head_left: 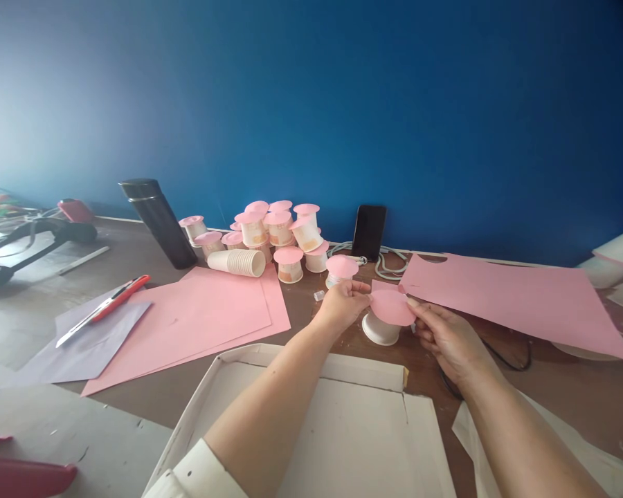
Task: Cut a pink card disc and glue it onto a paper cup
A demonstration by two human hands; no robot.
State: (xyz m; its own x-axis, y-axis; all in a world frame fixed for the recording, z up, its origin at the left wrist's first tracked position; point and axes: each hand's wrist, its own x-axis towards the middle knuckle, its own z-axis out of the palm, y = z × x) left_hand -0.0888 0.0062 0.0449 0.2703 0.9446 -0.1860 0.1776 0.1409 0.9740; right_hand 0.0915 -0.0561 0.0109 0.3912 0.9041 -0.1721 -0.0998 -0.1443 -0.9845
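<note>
Both my hands hold a pink paper disc (392,307) over an upturned white paper cup (380,330) on the brown table. My left hand (344,302) pinches the disc's left edge. My right hand (445,335) pinches its right edge with the fingers curled. Behind stands a cluster of small cups topped with pink discs (277,232), and one more such cup (341,269) sits just beyond my left hand.
Pink paper sheets lie left (197,321) and right (509,297). A stack of white cups (237,262) lies on its side. A black flask (159,221), a black phone (369,232) with cable, a red cutter (115,301) and a white cardboard tray (342,422) are around.
</note>
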